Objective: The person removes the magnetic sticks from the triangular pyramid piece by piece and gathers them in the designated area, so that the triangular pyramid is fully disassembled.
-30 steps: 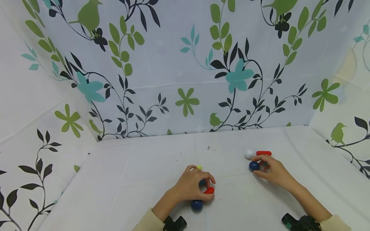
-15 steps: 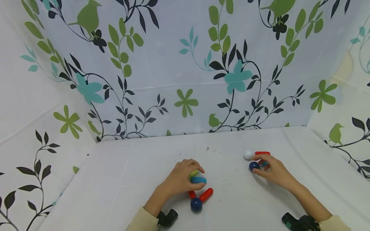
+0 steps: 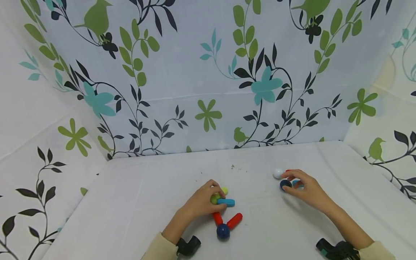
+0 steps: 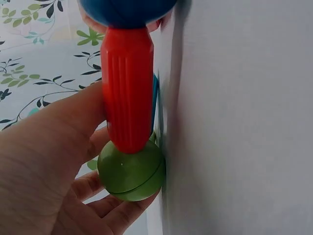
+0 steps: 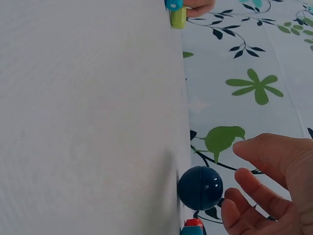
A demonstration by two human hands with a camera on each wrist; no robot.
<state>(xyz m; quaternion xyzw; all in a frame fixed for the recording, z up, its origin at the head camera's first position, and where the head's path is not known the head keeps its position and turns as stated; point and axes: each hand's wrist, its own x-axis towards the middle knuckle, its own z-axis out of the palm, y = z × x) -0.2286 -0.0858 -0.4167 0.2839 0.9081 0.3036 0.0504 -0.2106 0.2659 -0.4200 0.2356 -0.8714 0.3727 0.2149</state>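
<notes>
My left hand [image 3: 204,198] curls its thumb and fingers round a green ball [image 4: 131,171] of a ball-and-rod building toy. From that ball a light blue rod [image 3: 227,202] sticks out to the right, by the thumb, and a yellow-green rod end [image 3: 225,190] shows beyond. A red rod [image 4: 128,88] links the green ball to a dark blue ball [image 3: 223,231], which bears a second red rod [image 3: 235,220]. My right hand [image 3: 307,186] hovers with loosely bent fingers beside another dark blue ball [image 5: 200,188]; the right wrist view shows a gap between them.
A white ball [image 3: 278,173] lies just beyond the right hand, with a red rod [image 3: 287,170] mostly hidden behind the fingers. A light blue piece [image 3: 298,183] shows between the right fingers. Patterned cloth [image 3: 208,72] hangs behind the white table [image 3: 156,187].
My left hand has moved left and away from the red rods to the green ball; the light blue rod has swung to point right. My right hand has stayed by its dark blue ball.
</notes>
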